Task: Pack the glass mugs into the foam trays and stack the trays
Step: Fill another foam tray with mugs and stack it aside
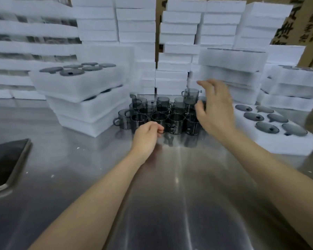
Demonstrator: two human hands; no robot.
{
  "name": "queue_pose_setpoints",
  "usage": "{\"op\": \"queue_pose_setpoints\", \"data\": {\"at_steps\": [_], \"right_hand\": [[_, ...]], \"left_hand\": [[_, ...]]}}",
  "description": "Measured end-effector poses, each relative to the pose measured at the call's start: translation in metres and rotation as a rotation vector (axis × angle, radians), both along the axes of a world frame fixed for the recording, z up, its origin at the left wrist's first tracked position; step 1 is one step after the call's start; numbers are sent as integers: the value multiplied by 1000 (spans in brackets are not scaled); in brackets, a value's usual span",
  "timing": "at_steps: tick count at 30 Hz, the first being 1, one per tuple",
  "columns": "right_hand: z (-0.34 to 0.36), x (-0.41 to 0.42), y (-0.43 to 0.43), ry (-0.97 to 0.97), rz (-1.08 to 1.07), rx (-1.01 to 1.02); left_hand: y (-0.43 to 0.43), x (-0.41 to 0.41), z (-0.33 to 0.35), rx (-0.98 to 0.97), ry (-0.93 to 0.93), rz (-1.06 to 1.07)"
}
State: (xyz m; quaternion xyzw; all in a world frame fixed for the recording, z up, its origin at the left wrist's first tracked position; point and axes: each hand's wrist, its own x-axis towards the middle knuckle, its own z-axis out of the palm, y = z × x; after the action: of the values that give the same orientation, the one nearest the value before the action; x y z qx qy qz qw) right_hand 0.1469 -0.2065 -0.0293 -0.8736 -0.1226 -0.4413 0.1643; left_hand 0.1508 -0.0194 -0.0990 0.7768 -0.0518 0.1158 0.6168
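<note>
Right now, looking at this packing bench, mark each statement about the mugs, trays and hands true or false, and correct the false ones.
1. Loose glass mugs stand clustered on the metal table. True.
2. The foam tray at the right has only empty pockets. False: all six of its pockets are filled with dark glass.
3. A phone lies on the table at the left. True.
4. The right hand grips a mug. False: its fingers are spread over the cluster and hold nothing.
</note>
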Motion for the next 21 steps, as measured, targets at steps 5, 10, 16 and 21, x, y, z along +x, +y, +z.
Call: {"op": "queue_pose_setpoints", "data": {"at_steps": [5, 10, 16, 21], "right_hand": [[43, 73, 78, 180, 179, -84], [89, 140, 150, 283, 241, -248], [112, 182, 200, 454, 135, -357], [95, 191, 204, 283, 77, -151]], "left_hand": [[-1, 7, -1, 65, -29, 5], [0, 8, -2, 32, -47, 0], [0, 7, -3, 36, -71, -41], [1, 5, -4, 16, -41, -99]]}}
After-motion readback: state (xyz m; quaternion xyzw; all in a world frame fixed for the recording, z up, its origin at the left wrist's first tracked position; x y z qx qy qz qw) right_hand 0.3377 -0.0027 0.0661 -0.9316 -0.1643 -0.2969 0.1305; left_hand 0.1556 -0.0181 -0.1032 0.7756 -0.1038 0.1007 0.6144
